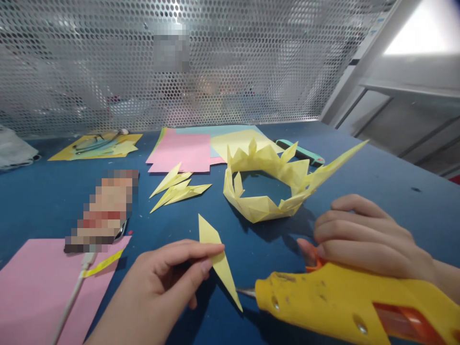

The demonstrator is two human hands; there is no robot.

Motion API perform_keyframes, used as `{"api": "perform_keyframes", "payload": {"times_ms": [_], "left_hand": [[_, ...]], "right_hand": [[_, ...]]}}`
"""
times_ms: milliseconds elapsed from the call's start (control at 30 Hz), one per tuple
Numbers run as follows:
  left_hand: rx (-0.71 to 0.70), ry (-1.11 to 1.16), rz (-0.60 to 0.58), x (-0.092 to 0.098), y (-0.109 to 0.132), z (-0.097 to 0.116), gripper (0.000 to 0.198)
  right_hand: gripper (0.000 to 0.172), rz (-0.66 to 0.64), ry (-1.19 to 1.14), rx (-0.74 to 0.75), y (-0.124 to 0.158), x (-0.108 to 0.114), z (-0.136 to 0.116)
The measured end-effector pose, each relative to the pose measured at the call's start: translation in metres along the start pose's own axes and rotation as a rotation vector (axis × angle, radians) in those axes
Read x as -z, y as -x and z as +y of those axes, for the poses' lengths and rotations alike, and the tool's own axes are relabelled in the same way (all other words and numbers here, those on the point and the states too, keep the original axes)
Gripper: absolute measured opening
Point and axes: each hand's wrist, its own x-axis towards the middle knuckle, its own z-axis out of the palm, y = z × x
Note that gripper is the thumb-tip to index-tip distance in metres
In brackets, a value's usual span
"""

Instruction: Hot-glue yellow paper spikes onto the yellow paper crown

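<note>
Between thumb and forefinger, my left hand [168,275] pinches a folded yellow paper piece [224,270], long and pointed at both ends. My right hand [370,235] is wrapped round a yellow hot glue gun [309,297], a finger by its orange trigger. The gun's metal nozzle meets the edge of the paper piece near its lower tip; whether glue is coming out cannot be made out. Beyond my hands stands a ring-shaped yellow paper crown [255,208] with spiky points, one long point reaching right. Several folded yellow paper pieces [179,189] lie left of it.
Pink paper sheets [183,148] and other coloured sheets lie at the back of the blue table [143,230]. A teal and black utility knife [302,152] rests behind the crown. At left are a phone [104,211] with a cable and another pink sheet [32,287]. A perforated metal panel [223,62] closes the back.
</note>
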Motion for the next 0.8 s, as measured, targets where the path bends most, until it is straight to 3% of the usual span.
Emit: {"api": "perform_keyframes", "payload": {"times_ms": [200, 800], "left_hand": [[0.075, 0.024, -0.022, 0.0001, 0.0007, 0.0019, 0.018], [0.074, -0.022, -0.032, 0.0022, -0.0017, 0.0051, 0.022]], "right_hand": [[0.017, 0.063, -0.021, -0.026, 0.0041, -0.0082, -0.0034], [0.017, 0.036, -0.029, -0.028, 0.0062, -0.0110, -0.0028]]}}
